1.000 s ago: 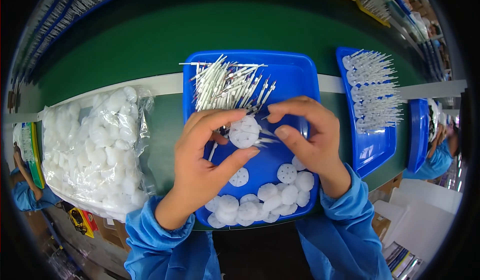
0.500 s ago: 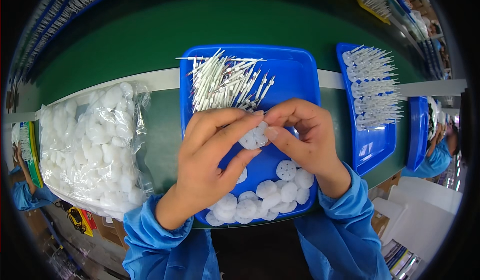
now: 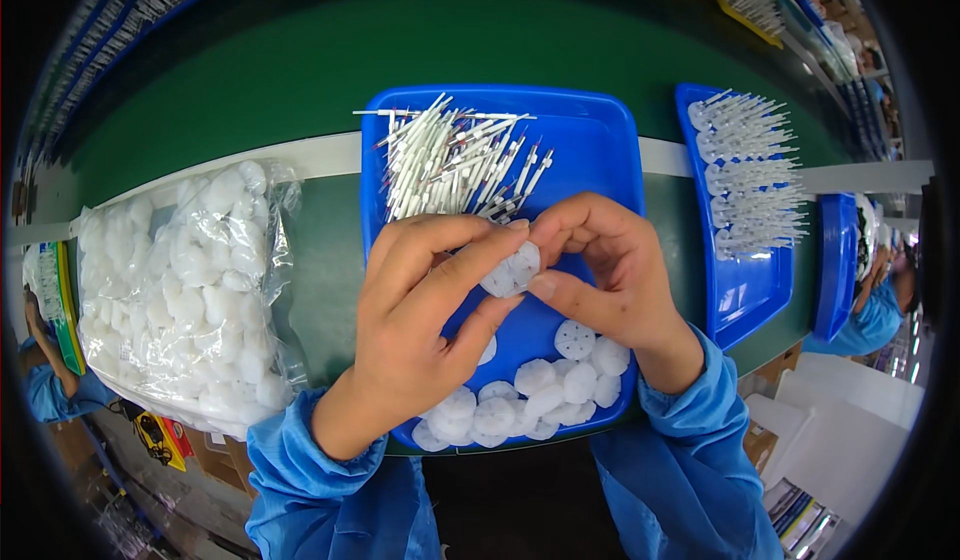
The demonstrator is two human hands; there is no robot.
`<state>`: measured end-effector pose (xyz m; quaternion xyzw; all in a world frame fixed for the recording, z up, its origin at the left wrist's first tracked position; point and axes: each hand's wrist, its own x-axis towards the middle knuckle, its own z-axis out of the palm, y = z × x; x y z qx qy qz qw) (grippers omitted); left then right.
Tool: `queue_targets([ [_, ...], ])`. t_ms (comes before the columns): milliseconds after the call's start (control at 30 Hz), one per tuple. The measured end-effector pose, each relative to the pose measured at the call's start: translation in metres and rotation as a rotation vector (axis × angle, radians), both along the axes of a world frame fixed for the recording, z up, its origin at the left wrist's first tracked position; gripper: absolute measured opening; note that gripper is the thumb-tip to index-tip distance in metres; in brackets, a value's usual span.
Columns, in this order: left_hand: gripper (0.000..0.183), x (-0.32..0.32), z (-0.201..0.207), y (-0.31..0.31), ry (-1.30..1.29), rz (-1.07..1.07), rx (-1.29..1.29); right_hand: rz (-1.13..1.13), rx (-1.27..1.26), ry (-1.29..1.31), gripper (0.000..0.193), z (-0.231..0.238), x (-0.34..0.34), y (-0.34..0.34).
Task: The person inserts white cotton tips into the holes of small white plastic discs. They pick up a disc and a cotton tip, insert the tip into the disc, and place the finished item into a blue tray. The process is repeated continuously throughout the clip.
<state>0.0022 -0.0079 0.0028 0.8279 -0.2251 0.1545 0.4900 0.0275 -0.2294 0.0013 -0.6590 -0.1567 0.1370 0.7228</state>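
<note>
White disc (image 3: 510,272) held over blue tray (image 3: 592,165)

Left hand (image 3: 415,310) fingers grip its rim, probably keeping the holed face clear; right hand (image 3: 615,272) at its right edge, can't tell if gripping. Sticks (image 3: 440,165) far, loose discs (image 3: 545,400) near, presumably for reach.

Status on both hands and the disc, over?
Left hand pinching perforated white disc. Right hand at disc's right edge, grip unclear. Both above blue tray; nothing visibly blocking.
</note>
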Motion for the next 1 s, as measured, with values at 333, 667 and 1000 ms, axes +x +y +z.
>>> queue_targets([
  [333, 0.057, 0.004, -0.006, 0.001, -0.119, -0.005, 0.066, 0.005, 0.044, 0.075, 0.022, -0.004, -0.002, 0.001],
  [667, 0.06, 0.002, -0.004, 0.0, -0.05, -0.064, 0.08, -0.082, 0.004, 0.079, 0.013, -0.001, -0.005, -0.001],
  [1000, 0.061, 0.001, -0.004, -0.002, -0.047, -0.078, 0.1, -0.048, -0.069, 0.086, 0.014, -0.005, -0.008, -0.004],
])
